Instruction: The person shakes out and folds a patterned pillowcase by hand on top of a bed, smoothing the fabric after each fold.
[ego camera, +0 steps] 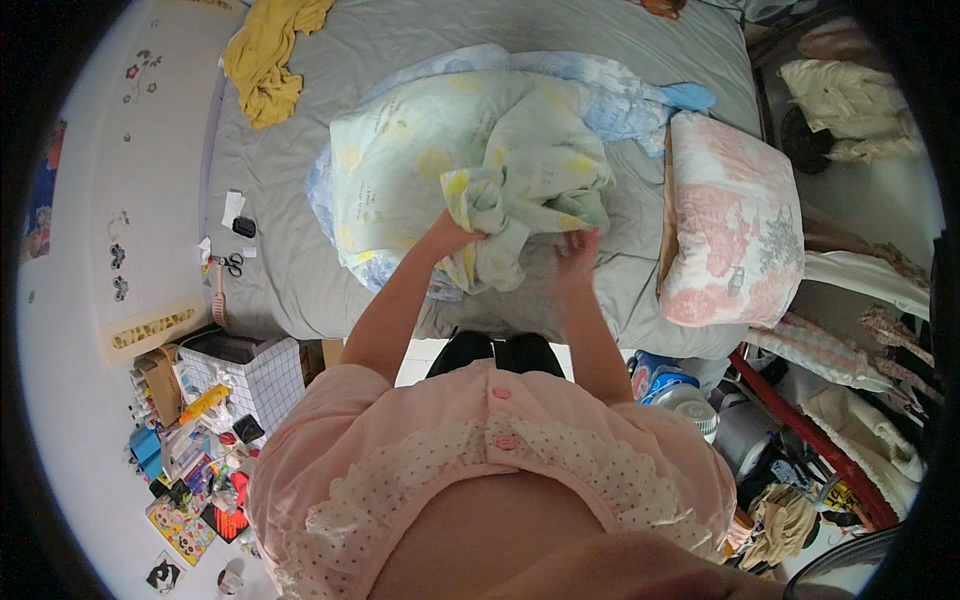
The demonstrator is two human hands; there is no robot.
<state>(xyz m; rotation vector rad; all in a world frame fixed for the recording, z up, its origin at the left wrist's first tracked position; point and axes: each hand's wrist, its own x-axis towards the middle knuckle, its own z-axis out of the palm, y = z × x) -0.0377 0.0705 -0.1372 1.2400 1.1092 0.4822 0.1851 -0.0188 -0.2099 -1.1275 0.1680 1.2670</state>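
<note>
A pale green cloth with yellow prints [405,150] lies rumpled on the bed, over a blue and white cloth [622,97]. At its near edge, my left hand [454,234] grips a bunched fold, which hides some of the fingers. My right hand [579,247] is at the cloth's near right edge, blurred, with its fingers curled beneath or against the hem; whether it holds the hem is unclear. Grey bedding [300,277] shows around the cloths.
A pink and white pillow [739,225] lies to the right. Scissors [234,264], a pink hairbrush [219,300] and a small black case [244,226] are by the left edge. Yellow clothing [262,67] lies far left. A checked storage box [255,382] stands beside the bed.
</note>
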